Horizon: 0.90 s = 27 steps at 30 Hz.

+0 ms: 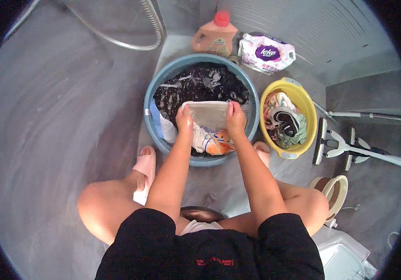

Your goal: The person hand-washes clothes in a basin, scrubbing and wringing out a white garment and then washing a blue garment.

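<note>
A round blue plastic basin (148, 101) stands on the floor between my feet. Over it, my left hand (185, 120) and my right hand (235, 117) grip opposite ends of a wet white garment's edge (207, 112), which is stretched between them. The lower part of that cloth, with an orange and blue print (218, 143), hangs down into the basin. Dark wet clothing (204, 82) with patches of suds fills the far side of the basin. A light blue and white cloth (163, 122) lies along its left wall.
A yellow oval tub (313, 115) of clothes sits close on the right. Behind the basin are a pink detergent jug (216, 36) and a white pouch (267, 52). Squeegee-type mops (344, 147) and a cream bucket (342, 192) stand further right. A shower hose (116, 43) hangs upper left.
</note>
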Available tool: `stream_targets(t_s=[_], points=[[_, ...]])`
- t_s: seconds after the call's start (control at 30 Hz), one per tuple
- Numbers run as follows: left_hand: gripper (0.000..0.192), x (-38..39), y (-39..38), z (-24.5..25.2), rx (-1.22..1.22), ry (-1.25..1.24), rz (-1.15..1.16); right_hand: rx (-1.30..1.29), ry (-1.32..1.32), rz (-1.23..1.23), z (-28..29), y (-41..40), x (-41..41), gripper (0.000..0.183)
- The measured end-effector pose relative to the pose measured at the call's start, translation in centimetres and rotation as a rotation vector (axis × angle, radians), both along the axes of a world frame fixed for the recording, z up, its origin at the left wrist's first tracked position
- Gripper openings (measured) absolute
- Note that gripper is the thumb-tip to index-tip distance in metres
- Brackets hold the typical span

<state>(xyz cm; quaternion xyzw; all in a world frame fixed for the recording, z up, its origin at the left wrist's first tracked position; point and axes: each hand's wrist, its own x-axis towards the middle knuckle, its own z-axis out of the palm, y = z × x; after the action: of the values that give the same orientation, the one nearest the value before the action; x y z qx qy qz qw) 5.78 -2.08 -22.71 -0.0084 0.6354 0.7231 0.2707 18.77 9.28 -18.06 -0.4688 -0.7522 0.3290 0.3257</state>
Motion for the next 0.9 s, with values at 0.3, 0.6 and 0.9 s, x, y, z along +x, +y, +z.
stream_targets(t_s=[0.3,0.6,0.9], points=[[0.024,1.7,-2.6,11.9,0.166,-0.083,0.078,0.108,-0.565,0.464,15.0,-3.6,2.4,0.056],[0.023,8.6,-2.9,15.2,0.381,-0.600,-0.365,0.049,-0.024,0.155,13.6,-8.5,3.9,0.024],[0.026,11.8,-4.3,16.9,0.326,-0.690,-0.199,0.385,-0.068,0.249,13.9,-11.5,3.7,0.038]])
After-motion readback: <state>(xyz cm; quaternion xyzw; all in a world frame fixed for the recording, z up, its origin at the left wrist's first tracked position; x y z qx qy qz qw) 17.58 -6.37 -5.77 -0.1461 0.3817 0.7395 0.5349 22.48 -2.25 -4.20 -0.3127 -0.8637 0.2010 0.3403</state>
